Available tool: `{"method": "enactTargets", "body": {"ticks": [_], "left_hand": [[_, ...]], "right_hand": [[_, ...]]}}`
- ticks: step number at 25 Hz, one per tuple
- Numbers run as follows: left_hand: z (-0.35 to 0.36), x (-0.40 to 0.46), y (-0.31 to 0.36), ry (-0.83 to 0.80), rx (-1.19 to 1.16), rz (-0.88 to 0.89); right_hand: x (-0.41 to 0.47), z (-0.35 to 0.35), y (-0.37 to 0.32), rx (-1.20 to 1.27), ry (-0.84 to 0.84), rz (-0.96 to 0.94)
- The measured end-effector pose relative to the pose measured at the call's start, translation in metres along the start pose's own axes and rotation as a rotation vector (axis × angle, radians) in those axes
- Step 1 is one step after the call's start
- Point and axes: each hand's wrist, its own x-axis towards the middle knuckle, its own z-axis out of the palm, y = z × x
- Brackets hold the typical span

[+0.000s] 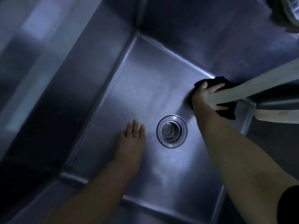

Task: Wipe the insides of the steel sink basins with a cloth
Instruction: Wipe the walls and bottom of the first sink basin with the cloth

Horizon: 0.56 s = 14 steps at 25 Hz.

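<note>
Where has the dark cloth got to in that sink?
In the head view the dark cloth lies under the right hand at the basin's far right floor edge, beyond the drain strainer, partly hidden by a pale spout.
</note>
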Motion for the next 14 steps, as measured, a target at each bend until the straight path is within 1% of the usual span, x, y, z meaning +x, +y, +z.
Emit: {"method": "enactTargets", "body": {"ticks": [1, 2, 4, 6, 8, 9, 10, 12, 14], "left_hand": [[0.002, 0.001, -0.001, 0.001, -0.008, 0.007], [0.003, 0.001, -0.002, 0.006, -0.014, 0.016], [0.004, 0.002, -0.004, 0.016, -0.019, 0.032], [0.004, 0.004, -0.003, 0.039, -0.062, 0.032], [0.006, 0.006, -0.002, 0.06, -0.077, 0.021], [0.007, 0.007, -0.001, 0.061, -0.064, 0.019], [0.009, 0.007, -0.002, 0.056, -0.051, 0.018], [0.009, 0.007, -0.003, 0.031, -0.048, 0.017], [0.008, 0.006, -0.002, 0.032, -0.025, 0.016]], "right_hand": [[-0.014, 0.004, -0.026, -0.016, 0.061, -0.032], [-0.029, 0.012, -0.05, -0.04, 0.075, -0.096], [-0.06, 0.031, -0.091, -0.134, 0.002, -0.249], [-0.085, 0.048, -0.119, -0.194, -0.033, -0.498], [-0.102, 0.052, -0.14, -0.247, -0.113, -0.845], [-0.104, 0.05, -0.147, -0.252, -0.165, -0.997], [-0.102, 0.049, -0.15, -0.264, -0.209, -1.094], [-0.096, 0.043, -0.14, -0.317, -0.255, -1.226], [-0.098, 0.039, -0.117, -0.369, -0.277, -1.345]]}}
